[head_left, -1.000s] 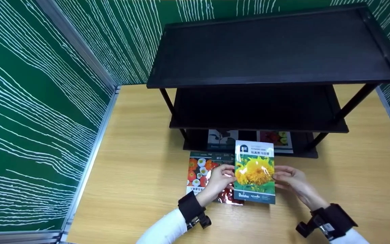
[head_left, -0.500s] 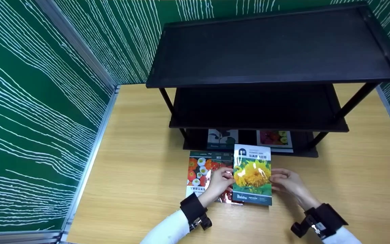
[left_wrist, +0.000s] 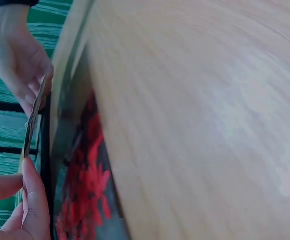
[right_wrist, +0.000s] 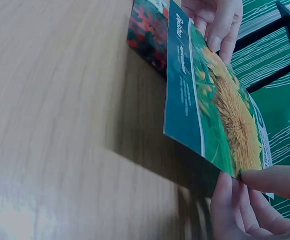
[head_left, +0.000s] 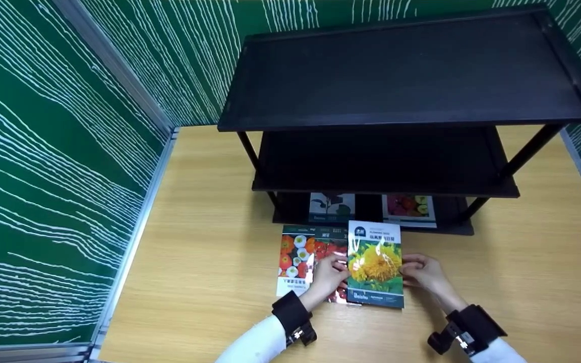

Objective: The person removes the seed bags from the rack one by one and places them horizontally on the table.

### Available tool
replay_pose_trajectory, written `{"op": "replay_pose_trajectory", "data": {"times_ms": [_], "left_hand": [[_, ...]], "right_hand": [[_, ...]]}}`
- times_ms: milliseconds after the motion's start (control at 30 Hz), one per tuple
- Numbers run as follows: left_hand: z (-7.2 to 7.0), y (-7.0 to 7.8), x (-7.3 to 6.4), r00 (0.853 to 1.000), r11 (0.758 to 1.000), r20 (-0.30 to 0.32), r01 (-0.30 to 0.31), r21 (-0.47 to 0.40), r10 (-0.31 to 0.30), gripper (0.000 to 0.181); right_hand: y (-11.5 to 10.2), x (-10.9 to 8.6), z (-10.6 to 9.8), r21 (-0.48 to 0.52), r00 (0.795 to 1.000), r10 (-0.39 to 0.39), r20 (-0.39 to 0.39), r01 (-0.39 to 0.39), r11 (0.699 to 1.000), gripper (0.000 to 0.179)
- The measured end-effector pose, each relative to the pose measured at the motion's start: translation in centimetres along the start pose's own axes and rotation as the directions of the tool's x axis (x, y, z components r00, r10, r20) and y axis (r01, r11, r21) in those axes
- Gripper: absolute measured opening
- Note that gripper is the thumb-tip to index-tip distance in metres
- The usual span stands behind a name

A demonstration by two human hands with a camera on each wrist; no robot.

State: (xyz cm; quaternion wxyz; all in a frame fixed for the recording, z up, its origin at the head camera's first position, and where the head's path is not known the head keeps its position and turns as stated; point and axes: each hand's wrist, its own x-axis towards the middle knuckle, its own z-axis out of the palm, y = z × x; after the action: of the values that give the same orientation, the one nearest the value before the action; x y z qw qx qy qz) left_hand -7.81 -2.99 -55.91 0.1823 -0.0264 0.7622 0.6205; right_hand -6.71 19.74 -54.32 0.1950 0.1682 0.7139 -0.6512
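A seed packet with a yellow flower [head_left: 375, 264] is held between both hands, raised over the table. My left hand [head_left: 329, 275] pinches its left edge between thumb and fingers; my right hand [head_left: 425, 275] pinches the right edge. In the right wrist view the yellow-flower packet [right_wrist: 225, 110] is tilted, its shadow falling on the wood. Partly under it lies a red-flower packet [head_left: 328, 248], its right part hidden. Left of that is an orange-and-white flower packet [head_left: 296, 257]. Both of these lie upside down to me on the table.
A black three-tier shelf [head_left: 401, 75] stands behind the hands. On its lowest tier lie a packet with a dark plant picture [head_left: 332, 206] and one with red and yellow blooms [head_left: 409, 209], both partly covered by the middle tier. Green panels [head_left: 43, 176] enclose the wooden table [head_left: 194, 252].
The yellow-flower packet has moved slightly left and toward me, with the right hand following it. Its top edge has dropped away from the lowest tier's packets. The other packets have stayed put.
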Motion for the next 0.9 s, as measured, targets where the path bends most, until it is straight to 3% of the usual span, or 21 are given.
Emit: {"op": "replay_pose_trajectory", "data": {"times_ms": [300, 600, 733, 900], "left_hand": [[0.3, -0.5, 0.0, 0.999, 0.999, -0.032, -0.011, 0.036, 0.012, 0.024], [0.6, -0.8, 0.1, 0.999, 0.998, -0.041, 0.003, 0.058, 0.000, 0.024], [0.7, -1.0, 0.1, 0.999, 0.995, -0.048, 0.020, 0.103, -0.015, 0.022], [0.7, -1.0, 0.1, 0.998, 0.981, -0.069, 0.002, 0.193, 0.012, 0.021]], "right_hand": [[0.6, 0.3, 0.4, -0.001, 1.000, -0.017, 0.000, 0.017, 1.000, 0.045], [1.2, 0.4, 0.6, -0.117, 0.998, -0.062, -0.026, 0.059, 0.991, 0.039], [1.2, 0.4, 0.8, -0.170, 0.996, -0.073, -0.049, 0.064, 0.983, 0.037], [1.4, 0.5, 0.9, -0.229, 0.994, -0.095, -0.056, 0.080, 0.970, 0.036]]}}
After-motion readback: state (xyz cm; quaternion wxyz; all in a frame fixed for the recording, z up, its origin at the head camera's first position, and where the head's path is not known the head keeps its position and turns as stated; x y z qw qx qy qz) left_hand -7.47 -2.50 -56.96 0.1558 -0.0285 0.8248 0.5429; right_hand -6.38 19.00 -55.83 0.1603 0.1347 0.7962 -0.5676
